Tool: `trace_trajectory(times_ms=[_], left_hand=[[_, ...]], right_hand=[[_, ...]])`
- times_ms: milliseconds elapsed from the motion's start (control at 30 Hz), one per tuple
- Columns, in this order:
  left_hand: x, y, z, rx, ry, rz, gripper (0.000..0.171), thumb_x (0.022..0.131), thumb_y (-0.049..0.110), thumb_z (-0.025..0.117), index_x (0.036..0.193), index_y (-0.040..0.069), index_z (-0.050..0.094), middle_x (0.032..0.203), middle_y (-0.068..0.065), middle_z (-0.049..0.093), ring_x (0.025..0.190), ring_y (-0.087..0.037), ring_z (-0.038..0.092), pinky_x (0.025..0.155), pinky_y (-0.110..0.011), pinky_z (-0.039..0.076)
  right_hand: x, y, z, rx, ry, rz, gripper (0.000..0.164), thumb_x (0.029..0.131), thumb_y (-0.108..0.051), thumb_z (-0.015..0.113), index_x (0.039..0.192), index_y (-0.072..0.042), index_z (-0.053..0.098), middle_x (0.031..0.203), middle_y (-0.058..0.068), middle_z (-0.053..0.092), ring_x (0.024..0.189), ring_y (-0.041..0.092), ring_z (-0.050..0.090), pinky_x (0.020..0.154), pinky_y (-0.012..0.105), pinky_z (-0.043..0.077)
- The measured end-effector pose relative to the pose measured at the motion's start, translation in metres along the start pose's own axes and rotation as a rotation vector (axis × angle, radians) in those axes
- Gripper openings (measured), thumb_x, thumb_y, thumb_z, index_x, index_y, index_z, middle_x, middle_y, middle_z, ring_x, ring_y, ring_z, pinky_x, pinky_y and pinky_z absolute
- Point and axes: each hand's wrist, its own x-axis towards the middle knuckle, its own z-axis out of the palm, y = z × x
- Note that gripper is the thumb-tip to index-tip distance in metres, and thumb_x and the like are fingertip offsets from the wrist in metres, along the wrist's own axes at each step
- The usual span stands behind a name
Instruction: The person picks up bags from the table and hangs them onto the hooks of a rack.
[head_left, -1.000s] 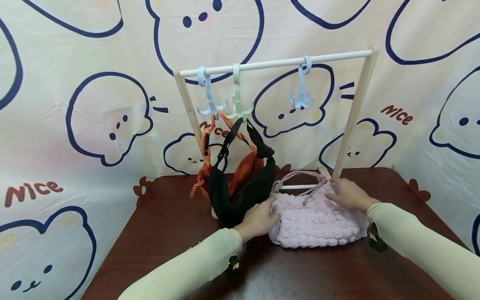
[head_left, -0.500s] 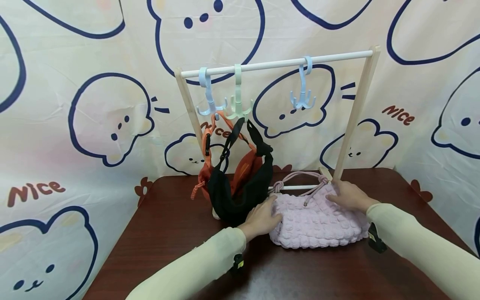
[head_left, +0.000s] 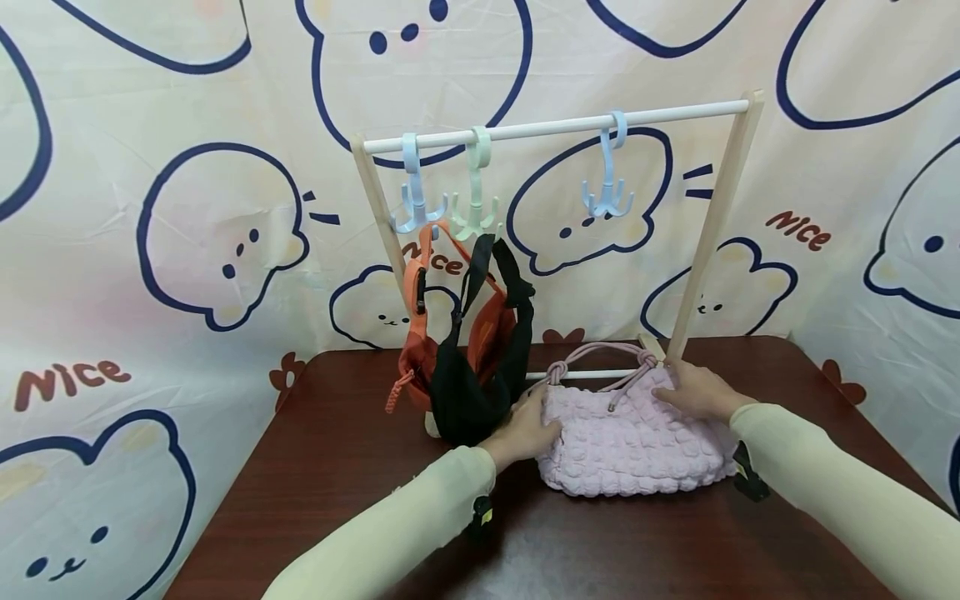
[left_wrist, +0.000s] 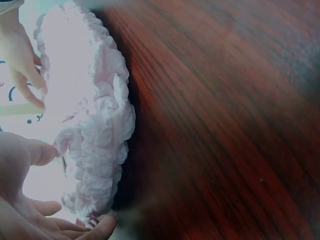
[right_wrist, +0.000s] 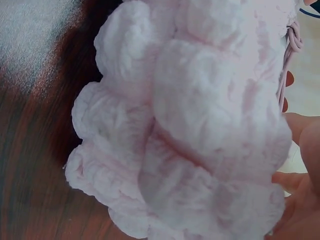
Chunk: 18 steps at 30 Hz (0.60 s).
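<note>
A pink puffy handbag (head_left: 637, 442) with a knotted cord handle (head_left: 600, 350) stands upright on the table. At its left end my left hand (head_left: 522, 425) holds it, thumb against the front and fingers round the side, as the left wrist view shows. My right hand (head_left: 699, 392) grips the upper right corner, thumb in front; its fingertips are mostly hidden behind the fabric. Close beside my left hand, a black bag (head_left: 468, 400) hangs from a green hook (head_left: 476, 196). Partly behind it, an orange bag (head_left: 418, 354) hangs from a blue hook (head_left: 412, 196).
The rack has a white top bar (head_left: 547, 128) and wooden posts, the right post (head_left: 708, 233) rising just behind my right hand. Another blue hook (head_left: 607, 183) on the bar carries nothing. A patterned cloth backdrop (head_left: 225, 375) surrounds the brown table (head_left: 330, 467).
My left hand has shifted slightly right and up along the pink handbag's end. The black bag has swung left and turned, with the left hooks twisting. My right hand has barely moved.
</note>
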Motion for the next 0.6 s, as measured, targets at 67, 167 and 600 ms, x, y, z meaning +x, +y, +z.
trace_trajectory(times_ms=[67,167,600], left_hand=[[0.0007,-0.0017,0.0,0.0,-0.011,-0.014,0.071,0.093,0.019,0.061,0.157,0.008,0.031,0.155,-0.024,0.04,0.142,-0.038,0.043,0.112,-0.048,0.042],[0.0017,-0.002,-0.0009,0.006,-0.03,-0.03,0.073,0.094,0.02,0.061,0.159,0.01,0.029,0.151,-0.023,0.046,0.141,-0.035,0.044,0.111,-0.047,0.042],[0.0057,-0.0035,0.0007,-0.042,-0.014,-0.003,0.077,0.089,0.011,0.067,0.156,0.004,0.029,0.155,-0.021,0.044,0.142,-0.033,0.046,0.113,-0.045,0.042]], right_hand=[[0.0,-0.0003,-0.0003,0.011,-0.013,0.009,0.072,0.098,-0.028,0.06,0.147,0.016,0.031,0.141,0.046,0.043,0.13,0.06,0.045,0.103,0.067,0.041],[-0.0005,-0.0001,-0.0009,0.022,-0.021,0.011,0.074,0.098,-0.028,0.06,0.149,0.016,0.029,0.142,0.046,0.042,0.131,0.061,0.043,0.104,0.068,0.04],[-0.0006,0.0026,-0.0008,0.048,-0.022,-0.006,0.073,0.098,-0.026,0.061,0.148,0.015,0.029,0.142,0.046,0.041,0.132,0.062,0.042,0.103,0.069,0.04]])
